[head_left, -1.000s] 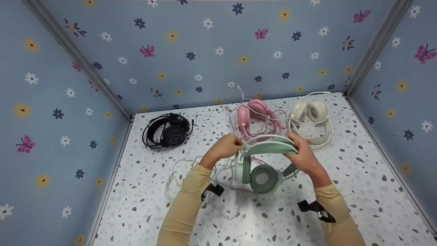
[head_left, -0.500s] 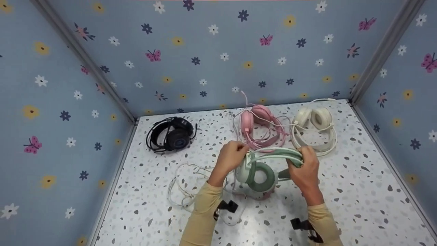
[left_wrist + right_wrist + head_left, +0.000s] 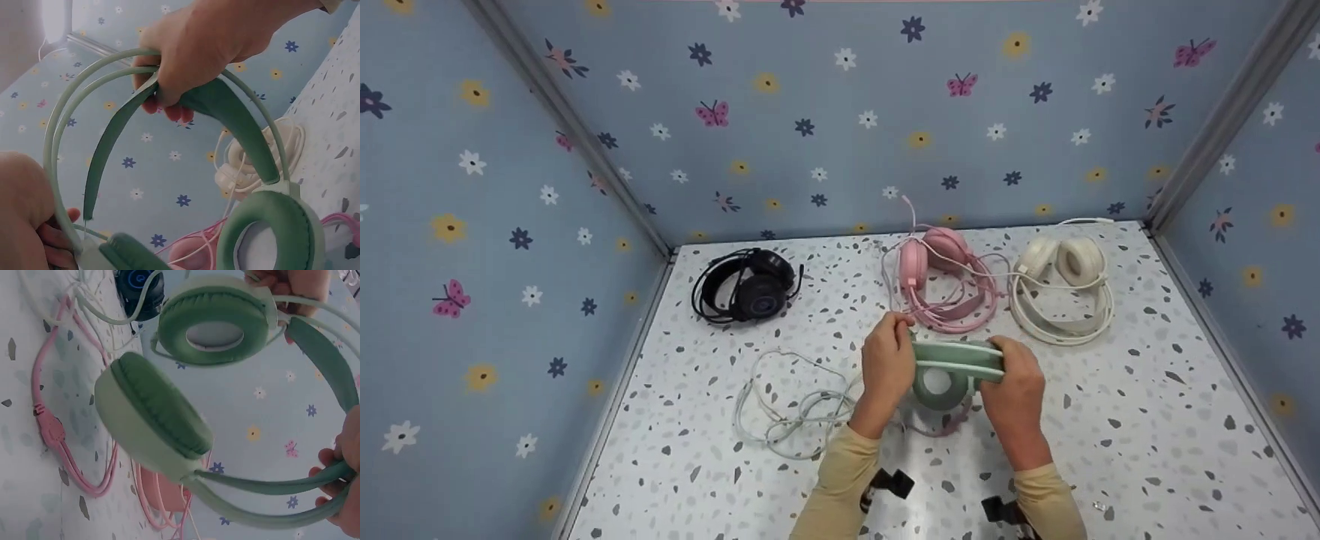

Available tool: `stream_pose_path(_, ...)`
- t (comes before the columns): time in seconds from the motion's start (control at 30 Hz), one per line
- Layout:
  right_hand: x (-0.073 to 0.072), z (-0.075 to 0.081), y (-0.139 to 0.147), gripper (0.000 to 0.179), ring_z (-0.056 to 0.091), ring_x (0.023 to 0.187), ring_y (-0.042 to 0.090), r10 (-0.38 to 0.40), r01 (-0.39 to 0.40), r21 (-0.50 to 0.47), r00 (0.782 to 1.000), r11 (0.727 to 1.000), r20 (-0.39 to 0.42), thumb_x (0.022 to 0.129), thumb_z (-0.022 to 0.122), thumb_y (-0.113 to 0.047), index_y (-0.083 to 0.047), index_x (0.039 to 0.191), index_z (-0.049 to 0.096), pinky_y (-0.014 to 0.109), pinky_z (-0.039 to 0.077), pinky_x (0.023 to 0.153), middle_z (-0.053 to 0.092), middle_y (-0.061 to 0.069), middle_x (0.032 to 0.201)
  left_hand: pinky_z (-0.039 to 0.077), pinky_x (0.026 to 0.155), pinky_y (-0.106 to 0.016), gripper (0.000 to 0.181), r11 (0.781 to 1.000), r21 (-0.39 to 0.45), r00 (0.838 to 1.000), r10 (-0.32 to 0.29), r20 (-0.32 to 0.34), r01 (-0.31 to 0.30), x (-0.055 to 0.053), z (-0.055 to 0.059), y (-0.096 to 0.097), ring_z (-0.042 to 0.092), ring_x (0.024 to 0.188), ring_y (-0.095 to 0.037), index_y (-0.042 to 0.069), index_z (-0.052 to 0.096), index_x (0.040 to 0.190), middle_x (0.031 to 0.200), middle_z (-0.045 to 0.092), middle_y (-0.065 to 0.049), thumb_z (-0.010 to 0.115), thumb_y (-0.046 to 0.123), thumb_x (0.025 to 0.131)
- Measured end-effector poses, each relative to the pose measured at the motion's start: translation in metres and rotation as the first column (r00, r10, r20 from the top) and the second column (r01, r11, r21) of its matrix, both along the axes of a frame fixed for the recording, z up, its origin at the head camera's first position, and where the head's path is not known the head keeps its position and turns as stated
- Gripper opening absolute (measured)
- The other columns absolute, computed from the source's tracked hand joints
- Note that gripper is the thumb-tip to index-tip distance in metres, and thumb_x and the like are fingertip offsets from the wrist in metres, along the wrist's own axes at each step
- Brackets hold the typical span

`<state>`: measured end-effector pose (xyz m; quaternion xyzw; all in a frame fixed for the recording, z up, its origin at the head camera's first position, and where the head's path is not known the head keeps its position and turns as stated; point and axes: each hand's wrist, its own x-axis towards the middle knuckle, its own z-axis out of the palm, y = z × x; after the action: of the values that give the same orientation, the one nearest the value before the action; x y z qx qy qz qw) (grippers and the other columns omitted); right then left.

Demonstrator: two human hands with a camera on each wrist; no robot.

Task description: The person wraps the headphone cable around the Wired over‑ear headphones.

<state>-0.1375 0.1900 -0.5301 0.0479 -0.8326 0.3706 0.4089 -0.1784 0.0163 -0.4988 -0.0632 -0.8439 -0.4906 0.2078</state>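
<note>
Pale green headphones with darker green ear cushions are held up over the table by both hands. My left hand grips one end of the headband, right by an ear cup. Curled round the top of the band and its green inner strap is my right hand. In the left wrist view, one round ear cushion hangs below the band. The right wrist view shows both ear cups, the nearer one tilted. A pale cable lies in loose loops on the table, left of the hands.
Black headphones with a microphone lie at the back left. Pink headphones and cream headphones lie at the back right, their cables crossing. A pink cable with a splitter lies under the green headphones. Patterned walls enclose the table.
Both hands have come closer together and the green headphones have turned, so the headband now faces the head camera. The left hand now covers one ear cup in that view.
</note>
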Motion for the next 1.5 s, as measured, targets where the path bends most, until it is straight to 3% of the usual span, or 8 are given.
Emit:
stream_pose_path(0.2,0.009,-0.005,-0.005,0.039,0.048,0.068,0.025,0.035,-0.044,0.096,0.995,0.994,0.095,0.058,0.082,-0.004,-0.002,0.081,0.051,0.042,0.042,0.062,0.049,0.009,0.074,0.036,0.049,-0.025,0.017,0.995,0.100,0.998,0.012,-0.069,-0.006,0.001,-0.017,0.009,0.044,0.053,-0.007,0.010,0.065,0.088,0.066,0.051,0.006,0.052,0.004,0.096)
stream_pose_path(0.43,0.011,-0.007,0.002,0.025,0.055,0.071,0.024,0.048,-0.048,0.000,0.997,0.999,0.059,0.062,0.066,0.001,-0.002,0.084,0.054,0.041,0.044,0.062,0.057,0.011,0.081,0.037,0.050,-0.023,0.017,0.983,0.168,0.995,-0.057,-0.087,0.071,0.007,-0.016,0.009,0.046,0.054,-0.006,0.008,0.067,0.088,0.065,0.052,0.006,0.053,0.004,0.095)
stream_pose_path(0.63,0.018,-0.008,0.007,0.016,0.044,0.051,0.013,-0.104,0.100,-0.203,0.995,0.974,-0.009,0.068,0.054,0.009,-0.001,0.079,0.059,0.029,0.035,0.053,0.054,0.001,0.061,0.041,0.054,-0.021,0.014,0.995,0.034,0.989,-0.086,-0.123,0.091,0.044,-0.011,0.007,0.048,0.061,-0.005,0.011,0.067,0.098,0.074,0.056,0.006,0.056,0.003,0.094)
stream_pose_path(0.8,0.025,0.005,-0.002,0.015,0.039,0.048,0.012,-0.090,0.105,-0.362,0.994,0.926,0.059,0.073,0.050,0.014,-0.001,0.073,0.055,0.023,0.033,0.051,0.045,-0.001,0.056,0.032,0.044,-0.018,0.020,0.999,-0.039,0.984,-0.041,-0.174,0.034,0.074,0.000,0.010,0.037,0.049,-0.001,0.007,0.055,0.116,0.067,0.045,0.009,0.053,0.003,0.097)
stream_pose_path(0.9,0.023,0.013,-0.002,0.017,0.047,0.049,0.016,-0.030,0.111,-0.560,0.988,0.821,0.152,0.081,0.048,0.016,0.001,0.073,0.052,0.022,0.040,0.051,0.046,0.001,0.057,0.025,0.040,-0.016,0.019,0.999,-0.037,0.978,-0.033,-0.207,0.026,0.082,-0.001,0.012,0.028,0.044,0.002,0.007,0.048,0.119,0.060,0.038,0.011,0.051,0.007,0.100)
stream_pose_path(1.07,0.020,0.028,0.002,0.022,0.049,0.050,0.017,0.069,0.106,-0.824,0.983,0.556,0.172,0.091,0.047,0.012,0.000,0.072,0.045,0.025,0.044,0.051,0.045,0.004,0.055,0.029,0.044,-0.014,0.001,0.999,0.017,0.971,-0.046,-0.235,0.052,0.085,-0.011,0.010,0.035,0.050,0.004,0.012,0.055,0.100,0.061,0.043,0.012,0.056,0.013,0.100)
stream_pose_path(1.37,0.022,0.043,-0.001,0.016,0.051,0.052,0.016,0.268,0.054,-0.979,0.957,0.199,0.107,0.098,0.051,-0.005,-0.003,0.082,0.051,0.029,0.046,0.053,0.048,0.005,0.066,0.036,0.046,-0.011,0.019,0.984,0.014,0.970,-0.171,-0.175,0.176,0.098,-0.030,0.013,0.047,0.052,0.007,0.012,0.062,0.086,0.062,0.053,0.012,0.053,0.015,0.102)
stream_pose_path(1.5,0.024,0.048,0.004,0.011,0.041,0.051,0.015,0.391,-0.045,-0.998,0.918,-0.047,-0.060,0.100,0.045,-0.006,-0.007,0.090,0.049,0.027,0.038,0.051,0.041,0.003,0.067,0.033,0.043,-0.011,0.026,0.977,-0.025,0.968,-0.215,-0.127,0.214,0.105,-0.046,0.014,0.041,0.048,0.007,0.016,0.059,0.078,0.059,0.051,0.012,0.052,0.016,0.102)
